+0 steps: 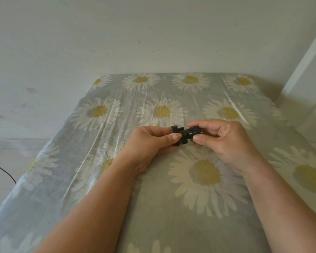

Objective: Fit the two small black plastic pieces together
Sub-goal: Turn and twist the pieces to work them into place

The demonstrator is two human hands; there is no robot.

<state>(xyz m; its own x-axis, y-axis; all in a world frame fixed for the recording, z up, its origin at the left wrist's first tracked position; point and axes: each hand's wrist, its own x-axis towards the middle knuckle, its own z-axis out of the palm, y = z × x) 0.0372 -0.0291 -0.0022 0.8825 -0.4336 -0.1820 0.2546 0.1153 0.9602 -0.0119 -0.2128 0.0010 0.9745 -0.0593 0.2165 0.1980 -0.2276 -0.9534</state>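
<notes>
— Both hands meet over the middle of the table, right? How do the arms come in?

— Yes. Bare forearms rise from the bottom corners of the view and converge. The left hand sits with its thumb on top, pointing toward the right; its wrist seems to lie low, close to the daisy-print cloth, though whether it touches I cannot tell. The right hand is turned with its back toward the camera and its fingers curled inward.

— Are they grasping anything?

— Each pinches one small black plastic piece. The left piece is clamped between thumb and curled fingers; its notched end sticks up past the thumb tip. The right piece is gripped between the thumb below and the index finger above, with the other fingers folded behind.

— Are the two pieces joined?

— They touch, end to end, in the gap between the hands. Whether they are locked or merely pressed together is too small and dark to tell.

— Where does all that sit relative to the table?

— Held above the cloth, roughly at the centre, just past a large printed daisy. A pale wall stands behind the far edge, and a thin black cable runs on the floor at left.
</notes>
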